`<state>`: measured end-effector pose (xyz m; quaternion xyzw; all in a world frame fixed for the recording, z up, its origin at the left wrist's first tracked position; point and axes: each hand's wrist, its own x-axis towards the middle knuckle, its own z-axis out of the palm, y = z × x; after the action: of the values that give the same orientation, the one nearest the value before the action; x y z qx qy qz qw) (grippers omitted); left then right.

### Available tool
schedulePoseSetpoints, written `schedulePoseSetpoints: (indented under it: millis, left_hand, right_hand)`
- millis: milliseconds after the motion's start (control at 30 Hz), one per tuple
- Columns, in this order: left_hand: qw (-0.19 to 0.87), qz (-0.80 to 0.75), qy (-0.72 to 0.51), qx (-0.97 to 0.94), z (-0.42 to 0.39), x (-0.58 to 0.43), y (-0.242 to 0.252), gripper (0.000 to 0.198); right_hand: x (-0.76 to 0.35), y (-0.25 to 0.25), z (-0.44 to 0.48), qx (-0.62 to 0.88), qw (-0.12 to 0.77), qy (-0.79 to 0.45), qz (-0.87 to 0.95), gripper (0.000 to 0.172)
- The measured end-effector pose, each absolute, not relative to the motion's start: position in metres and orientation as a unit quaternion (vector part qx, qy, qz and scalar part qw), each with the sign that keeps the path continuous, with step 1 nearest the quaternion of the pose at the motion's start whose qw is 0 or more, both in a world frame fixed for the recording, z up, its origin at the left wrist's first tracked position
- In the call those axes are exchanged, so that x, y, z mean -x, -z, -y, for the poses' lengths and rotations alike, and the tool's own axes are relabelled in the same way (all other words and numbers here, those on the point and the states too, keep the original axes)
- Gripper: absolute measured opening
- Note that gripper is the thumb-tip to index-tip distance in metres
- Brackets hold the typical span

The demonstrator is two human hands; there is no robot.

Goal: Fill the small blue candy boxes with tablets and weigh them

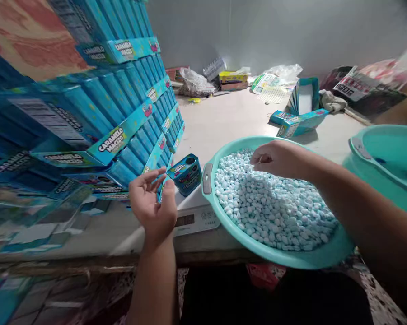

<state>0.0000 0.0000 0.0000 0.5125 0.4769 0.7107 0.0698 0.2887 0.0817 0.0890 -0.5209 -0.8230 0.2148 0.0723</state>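
Observation:
My left hand (153, 201) is raised over the table's near edge, fingers curled around the edge of a thin blue carton flap (161, 188). Just beyond it a small blue candy box (186, 174) stands on a white scale (194, 216). My right hand (278, 158) hovers over a teal basin (206, 180) heaped with small pale-blue wrapped candies (271, 207); its fingers are pinched together above the pile, and what they hold is too small to make out.
A tall stack of blue "Caramelo Macizo" cartons (122, 113) fills the left side. A second teal basin (386, 153) sits at the right. Loose blue boxes (300, 122), plastic bags (196, 81) and clutter lie along the far wall.

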Motion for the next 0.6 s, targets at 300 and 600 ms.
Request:
schedulePoseSetpoints:
  millis: [300,600]
  left_hand:
    - [0.184,-0.660,-0.515,-0.515,-0.010,-0.002,0.006,0.044]
    - [-0.155,-0.463,-0.325,-0.809,0.004,0.001,-0.074,0.046]
  right_hand:
    - [-0.283,-0.085,-0.081,0.512,0.096,-0.226,0.823,0.023]
    - [-0.280,-0.078,-0.086,0.526,0.100,-0.235,0.811,0.028]
